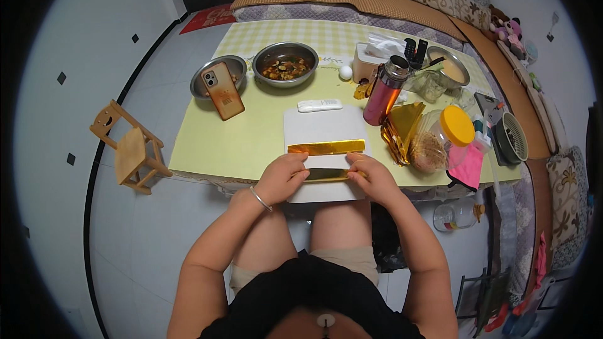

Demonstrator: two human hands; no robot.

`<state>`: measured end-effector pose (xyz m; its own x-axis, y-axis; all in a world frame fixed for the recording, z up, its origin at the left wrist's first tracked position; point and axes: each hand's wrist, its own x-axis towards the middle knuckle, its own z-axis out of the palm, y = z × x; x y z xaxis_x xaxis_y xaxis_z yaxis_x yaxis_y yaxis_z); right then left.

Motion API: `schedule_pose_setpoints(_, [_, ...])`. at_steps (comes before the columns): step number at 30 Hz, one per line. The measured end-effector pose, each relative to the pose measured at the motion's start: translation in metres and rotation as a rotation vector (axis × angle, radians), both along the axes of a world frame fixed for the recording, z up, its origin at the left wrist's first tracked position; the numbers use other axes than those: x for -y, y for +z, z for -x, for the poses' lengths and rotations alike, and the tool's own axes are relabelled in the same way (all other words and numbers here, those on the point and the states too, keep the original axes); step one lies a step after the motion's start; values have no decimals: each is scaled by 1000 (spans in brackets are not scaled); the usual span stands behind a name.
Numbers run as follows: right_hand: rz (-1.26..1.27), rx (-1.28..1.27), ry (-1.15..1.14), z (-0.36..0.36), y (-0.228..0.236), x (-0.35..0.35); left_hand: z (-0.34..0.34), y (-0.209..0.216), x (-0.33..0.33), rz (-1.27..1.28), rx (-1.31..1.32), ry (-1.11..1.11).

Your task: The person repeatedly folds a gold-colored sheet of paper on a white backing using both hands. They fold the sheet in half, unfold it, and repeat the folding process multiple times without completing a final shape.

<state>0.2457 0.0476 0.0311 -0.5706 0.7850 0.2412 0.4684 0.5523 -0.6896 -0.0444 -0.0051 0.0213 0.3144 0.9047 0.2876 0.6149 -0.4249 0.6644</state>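
My left hand (284, 176) and my right hand (372, 177) pinch the two ends of a narrow folded strip of gold foil paper (326, 174) over a white board (323, 129) at the near edge of the table. A second folded gold strip (326, 147) lies flat on the board just beyond my fingers. A silver bangle sits on my left wrist. A loose stack of gold foil sheets (402, 127) leans to the right of the board.
On the yellow table (251, 138): an orange phone (223, 90) propped on a steel bowl (237, 63), a bowl of food (285, 64), a white remote (319, 105), a red flask (385, 90), a yellow-lidded jar (440, 138), a small fan (510, 138). A wooden stool (129, 149) stands left.
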Motion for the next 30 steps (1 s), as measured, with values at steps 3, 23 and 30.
schedule_pose_setpoints(3, [123, 16, -116, -2, 1, -5, -2, 2, -1, -21, 33, 50])
schedule_pose_setpoints(23, [56, -10, 222, -2, -4, -33, -2, 5, -2, -342, -9, -17])
schedule_pose_setpoints(30, [-16, 36, 260, -2, -12, -40, 0, 7, -4, -207, -1, -26])
